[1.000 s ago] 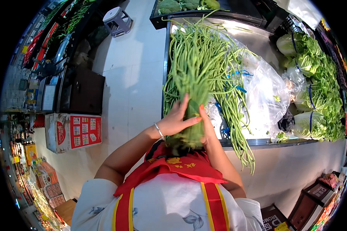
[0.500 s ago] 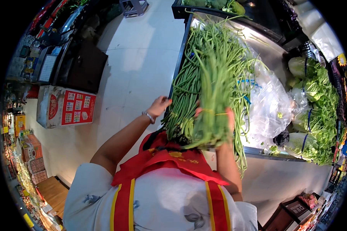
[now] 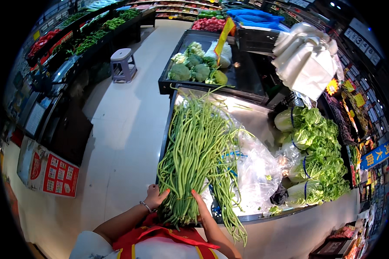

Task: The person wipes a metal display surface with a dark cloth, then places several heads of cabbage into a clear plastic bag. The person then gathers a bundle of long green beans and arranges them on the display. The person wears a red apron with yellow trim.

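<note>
Long green beans (image 3: 188, 142) lie lengthwise in a thick pile at the left of the display bin, their tied ends towards me. Against the left side of the near bundle sits my left hand (image 3: 154, 197), closed, with its thumb over the beans and a bracelet at the wrist. On the opposite side my right hand (image 3: 199, 206) grips the same bundle, thumb on top near its tie; its other fingers are mostly hidden. Looser beans (image 3: 229, 203) trail over the bin's front edge to the right.
Clear plastic wrap (image 3: 257, 166) and tied napa cabbages (image 3: 307, 168) share the bin to the right. Broccoli (image 3: 199, 72) fills part of the tray beyond. White bags (image 3: 307, 60) hang at the upper right. A grey stool (image 3: 123, 64) stands in the aisle; a printed carton (image 3: 47, 168) is at the left.
The bean bundle, held up by my right hand before, now lies on the pile. My left hand has come from beside the bin onto the bundle. The view has tilted up.
</note>
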{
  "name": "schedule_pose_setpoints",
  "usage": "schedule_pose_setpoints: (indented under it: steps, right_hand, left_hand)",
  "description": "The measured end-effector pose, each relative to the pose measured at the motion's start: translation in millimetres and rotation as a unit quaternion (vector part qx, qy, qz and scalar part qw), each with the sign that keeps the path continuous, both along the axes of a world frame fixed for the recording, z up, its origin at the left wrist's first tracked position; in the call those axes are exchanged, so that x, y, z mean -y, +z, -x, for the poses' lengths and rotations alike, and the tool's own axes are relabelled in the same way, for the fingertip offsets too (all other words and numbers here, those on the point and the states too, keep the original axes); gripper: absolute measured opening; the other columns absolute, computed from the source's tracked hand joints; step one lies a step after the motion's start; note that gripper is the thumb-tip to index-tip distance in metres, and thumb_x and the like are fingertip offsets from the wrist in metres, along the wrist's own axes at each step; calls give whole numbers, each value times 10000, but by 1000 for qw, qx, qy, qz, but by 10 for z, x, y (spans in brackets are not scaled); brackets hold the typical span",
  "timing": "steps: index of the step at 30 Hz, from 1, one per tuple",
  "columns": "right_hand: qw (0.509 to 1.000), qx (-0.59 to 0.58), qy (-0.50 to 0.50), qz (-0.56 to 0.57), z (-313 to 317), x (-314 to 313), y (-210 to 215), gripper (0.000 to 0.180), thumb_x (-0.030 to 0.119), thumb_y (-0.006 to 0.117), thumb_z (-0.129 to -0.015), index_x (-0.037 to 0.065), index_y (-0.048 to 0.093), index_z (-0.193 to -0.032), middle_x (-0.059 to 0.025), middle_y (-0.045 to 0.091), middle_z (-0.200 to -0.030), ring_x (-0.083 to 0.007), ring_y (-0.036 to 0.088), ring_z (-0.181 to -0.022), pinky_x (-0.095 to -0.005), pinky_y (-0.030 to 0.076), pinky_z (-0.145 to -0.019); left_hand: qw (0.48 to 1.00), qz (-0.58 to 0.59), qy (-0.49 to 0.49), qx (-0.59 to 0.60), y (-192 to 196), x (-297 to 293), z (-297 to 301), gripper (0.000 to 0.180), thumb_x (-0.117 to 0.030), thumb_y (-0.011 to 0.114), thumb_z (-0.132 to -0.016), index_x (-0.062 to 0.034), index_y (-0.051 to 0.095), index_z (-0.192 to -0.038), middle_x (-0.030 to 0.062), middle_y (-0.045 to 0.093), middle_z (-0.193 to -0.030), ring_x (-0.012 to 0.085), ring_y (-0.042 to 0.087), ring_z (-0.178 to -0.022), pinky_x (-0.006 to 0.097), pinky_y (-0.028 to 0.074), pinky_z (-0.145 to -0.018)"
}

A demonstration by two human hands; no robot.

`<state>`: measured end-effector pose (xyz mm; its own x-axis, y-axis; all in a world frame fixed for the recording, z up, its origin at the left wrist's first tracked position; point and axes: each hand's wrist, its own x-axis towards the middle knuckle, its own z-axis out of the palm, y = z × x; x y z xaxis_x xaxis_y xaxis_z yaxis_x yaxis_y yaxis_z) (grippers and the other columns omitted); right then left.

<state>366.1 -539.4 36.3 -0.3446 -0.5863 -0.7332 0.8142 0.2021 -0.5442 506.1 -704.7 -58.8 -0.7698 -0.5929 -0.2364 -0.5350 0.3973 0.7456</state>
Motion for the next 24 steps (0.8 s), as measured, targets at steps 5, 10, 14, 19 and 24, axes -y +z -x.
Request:
schedule_pose_setpoints:
  steps: [5,10,14,19,24]
  right_hand:
    - [983,-163,27,83,-156,267,-198,786,446,635,-784,33,281,-1351,-112,398,-1327,-217,392,-1191,-335,321,-975]
    - [989,-137,52,34,39,59,-90,784,463,621,-785,55,283,-1362,-111,416,-1308,-215,421,-1167,-309,374,-920]
    - [985,-169,31,27,46,-150,-257,790,523,600,-775,81,309,-1361,-134,395,-1330,-253,398,-1199,-360,378,-921]
    - [990,-115,-7,81,-50,-151,20,761,455,584,-816,97,240,-1393,-128,358,-1363,-275,351,-1240,-410,355,-954]
    - [984,-145,-19,102,-187,-33,-193,829,356,575,-854,34,53,-1412,-148,368,-1338,-250,397,-1198,-323,346,-968]
  left_hand:
    - [993,-66,47,82,-214,155,18,772,-647,481,-777,89,539,-1002,313,479,-1070,433,432,-1037,455,342,-915]
    - [997,-23,31,73,-24,68,26,768,-637,501,-768,65,510,-1079,309,454,-1116,436,416,-1060,462,353,-911]
    - [997,-58,42,36,29,30,80,639,-523,564,-782,57,521,-1049,287,517,-1046,414,482,-993,453,392,-852]
    - [984,-69,69,-148,292,-67,-87,328,-297,564,-857,26,507,-861,27,406,-603,100,342,-591,302,326,-503]
    - [985,-109,23,-131,268,-152,-123,467,-423,538,-846,23,549,-983,185,606,-781,349,558,-739,408,428,-683]
